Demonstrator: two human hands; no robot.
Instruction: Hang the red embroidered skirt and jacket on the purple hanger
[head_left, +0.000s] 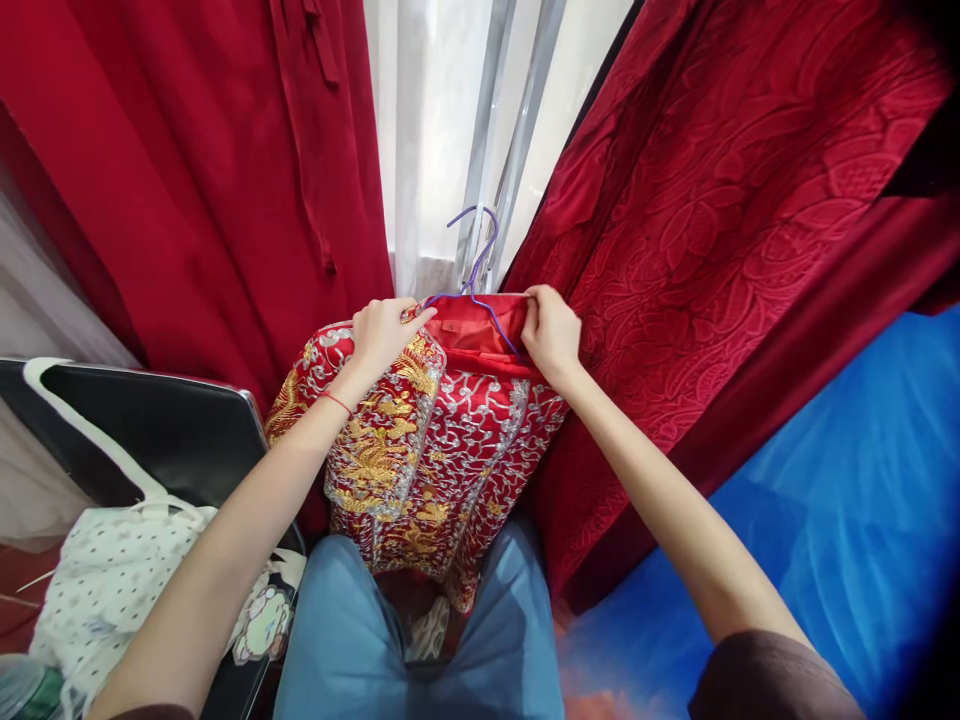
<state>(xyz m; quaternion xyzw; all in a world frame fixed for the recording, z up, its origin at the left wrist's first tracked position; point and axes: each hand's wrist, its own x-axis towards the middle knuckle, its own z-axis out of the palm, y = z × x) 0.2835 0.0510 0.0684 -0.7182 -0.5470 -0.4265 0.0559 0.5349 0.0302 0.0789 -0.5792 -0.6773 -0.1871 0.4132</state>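
Observation:
A red jacket [397, 450] with gold and silver embroidery hangs in front of my knees. Inside its neck is a purple wire hanger [484, 250], whose hook sticks up above the collar. My left hand [385, 332] is closed on the jacket's left shoulder edge, thumb along the hanger. On the other side of the neckline, my right hand [551, 335] pinches the collar edge. The red lining and a small size label [451, 326] show between my hands. Parts of the hanger's arms are hidden inside the garment.
Red garments [300, 150] hang at the left, and a textured red garment [720, 230] at the right. A black chair [165, 430] at the left holds a white dotted bag [112, 570]. Blue fabric [825, 480] spreads at the lower right.

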